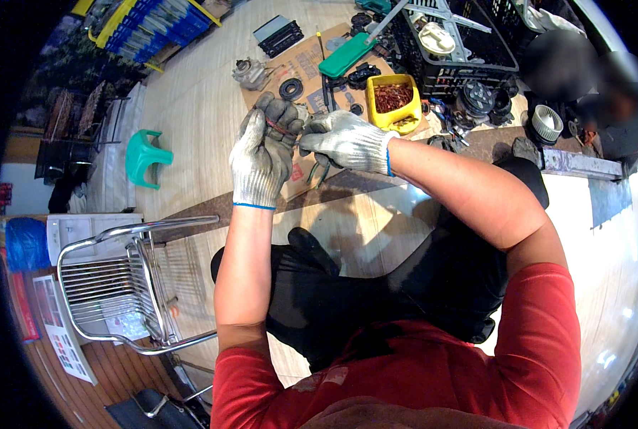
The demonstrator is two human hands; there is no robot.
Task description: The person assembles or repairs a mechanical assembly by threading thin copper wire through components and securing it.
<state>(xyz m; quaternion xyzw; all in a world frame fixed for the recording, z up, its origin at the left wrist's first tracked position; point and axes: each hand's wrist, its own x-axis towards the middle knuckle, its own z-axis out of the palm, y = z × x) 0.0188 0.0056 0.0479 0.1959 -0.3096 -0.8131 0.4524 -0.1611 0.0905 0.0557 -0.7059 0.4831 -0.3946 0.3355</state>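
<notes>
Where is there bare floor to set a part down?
Bare floor lies left of the left hand, between the green stool and the cardboard. Around the yellow tub and black crate, dark parts crowd together.

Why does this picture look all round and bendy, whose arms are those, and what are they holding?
There's no robot here, just a person. They wear a wide camera on their head, looking down, so you see almost what they see. Its very wide lens bends straight things near the rim.

The arms come from the person's red shirt. The left hand and right hand wear pale, grubby gloves and meet in the middle. A small reddish bit shows at the left hand's fingers, too tiny to name.

On the floor, a cardboard sheet has a black ring on it. Nearby are a yellow tub of reddish bits and a black crate.
</notes>
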